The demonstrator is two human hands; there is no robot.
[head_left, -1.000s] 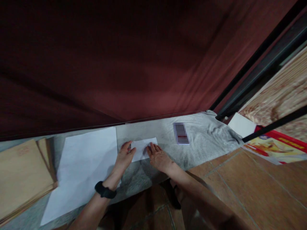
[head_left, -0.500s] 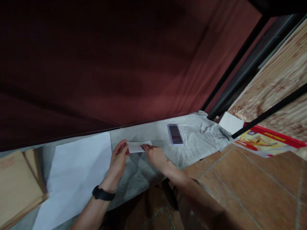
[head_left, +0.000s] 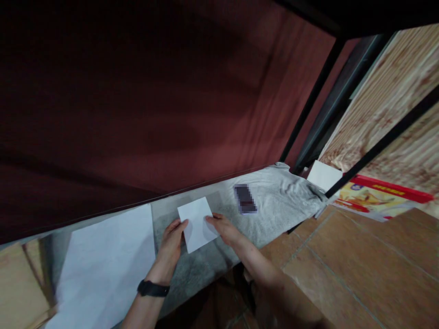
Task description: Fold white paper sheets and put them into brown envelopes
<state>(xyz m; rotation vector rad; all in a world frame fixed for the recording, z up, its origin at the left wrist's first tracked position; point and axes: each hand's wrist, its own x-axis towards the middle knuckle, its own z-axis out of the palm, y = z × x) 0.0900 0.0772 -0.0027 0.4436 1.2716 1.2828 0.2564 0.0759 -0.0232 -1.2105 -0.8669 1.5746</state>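
Note:
Between my two hands is a small white sheet of paper (head_left: pixel 198 230), tilted so that its broad face shows. My left hand (head_left: pixel 172 235) grips its left edge, thumb on top, and a black wristband (head_left: pixel 153 289) circles that wrist. The opposite edge is pinched by my right hand (head_left: pixel 222 226), its thumb lying on the face and the fingers partly hidden behind. Below lies a grey cloth (head_left: pixel 270 201) spread along a narrow surface. A large white sheet (head_left: pixel 109 265) rests on the cloth to the left of my hands.
A dark phone-like rectangle (head_left: pixel 245 199), blurred out, lies right of my hands. Brown cardboard or paper (head_left: pixel 22 283) sits at far left. A dark red fabric panel (head_left: pixel 154 114) rises behind. Black metal bars (head_left: pixel 312 103), a colourful printed box (head_left: pixel 380 196) and floor tiles (head_left: pixel 336 256) are at right.
The small paper was seen as a narrow strip and now shows a larger, squarish face. My hands have shifted lower, both still on it. The camera view has shifted slightly.

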